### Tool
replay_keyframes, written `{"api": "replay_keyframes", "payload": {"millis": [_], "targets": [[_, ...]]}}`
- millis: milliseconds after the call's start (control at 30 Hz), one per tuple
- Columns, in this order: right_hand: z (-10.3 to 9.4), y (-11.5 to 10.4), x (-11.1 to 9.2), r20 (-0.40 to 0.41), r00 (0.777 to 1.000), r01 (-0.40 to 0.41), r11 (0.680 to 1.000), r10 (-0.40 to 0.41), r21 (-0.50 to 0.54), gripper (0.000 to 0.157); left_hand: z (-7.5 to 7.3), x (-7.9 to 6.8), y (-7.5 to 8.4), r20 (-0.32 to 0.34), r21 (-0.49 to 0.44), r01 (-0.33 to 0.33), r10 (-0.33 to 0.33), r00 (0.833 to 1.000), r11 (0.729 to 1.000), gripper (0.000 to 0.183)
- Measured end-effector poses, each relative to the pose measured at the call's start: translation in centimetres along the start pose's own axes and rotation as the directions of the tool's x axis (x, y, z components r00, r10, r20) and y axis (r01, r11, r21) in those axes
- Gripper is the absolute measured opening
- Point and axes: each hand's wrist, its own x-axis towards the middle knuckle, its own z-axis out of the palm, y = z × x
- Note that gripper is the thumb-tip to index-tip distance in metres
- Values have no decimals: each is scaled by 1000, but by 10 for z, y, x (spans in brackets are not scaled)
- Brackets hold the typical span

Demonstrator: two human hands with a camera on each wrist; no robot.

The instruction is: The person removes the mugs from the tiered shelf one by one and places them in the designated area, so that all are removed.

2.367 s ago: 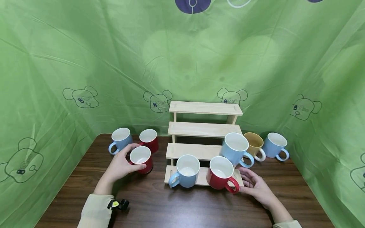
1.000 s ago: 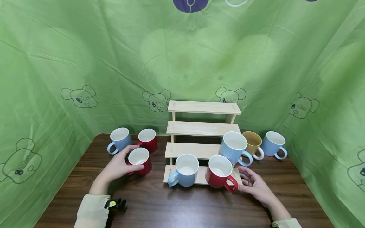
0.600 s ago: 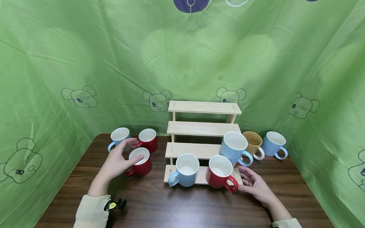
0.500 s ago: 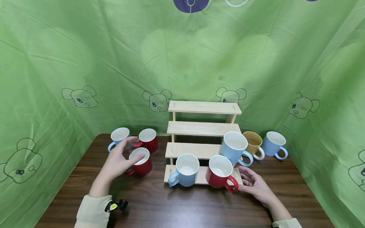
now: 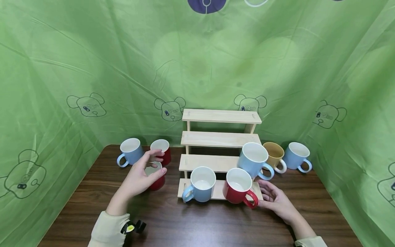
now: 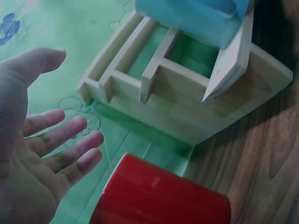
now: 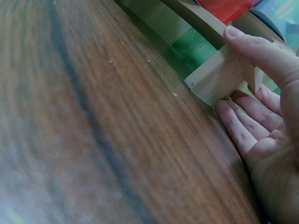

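My left hand (image 5: 140,175) hangs over a red mug (image 5: 158,183) with a white inside, fingers spread and gripping nothing. It hides the mug's left part and handle. In the left wrist view, the palm and fingers are apart from this mug (image 6: 163,193). My right hand (image 5: 279,203) holds the right end of the stepped wooden stand (image 5: 213,163), thumb by the front of the lowest step and fingers along the side. On that step stand a light blue mug (image 5: 202,187) and a red mug (image 5: 237,188); another light blue mug (image 5: 251,163) is one step higher.
Behind my left hand stand a light blue mug (image 5: 131,152) and another red mug (image 5: 165,154). Right of the stand are a yellow mug (image 5: 273,156) with a white handle and a light blue mug (image 5: 294,159). A green cloth (image 5: 123,68) encloses the wooden table (image 5: 172,223).
My left hand has let go of the front-left red mug after turning it slightly, so its handle shifted toward me. The hand then moved right, over the mug. My right hand stays put.
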Motion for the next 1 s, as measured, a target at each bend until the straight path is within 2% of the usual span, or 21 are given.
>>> {"api": "replay_keyframes", "payload": {"millis": [300,567,767,1000], "targets": [[0,2,0,5,1000,5,1000,-5,14,75,11,0,2,86,11,-15,14,996,1000,70],[0,-1,-1,2,1000,-11,1000,11,13,75,27,-1,0,206,-40,-5,13,979,999,87],[1,-4,-1,-8,999,-40,999,40,-13,76,37,-3,1,242,-43,6,5,970,999,91],[0,-3,-1,-11,999,-32,999,32,-15,76,49,-6,-7,250,-62,23,-7,968,998,93]]}}
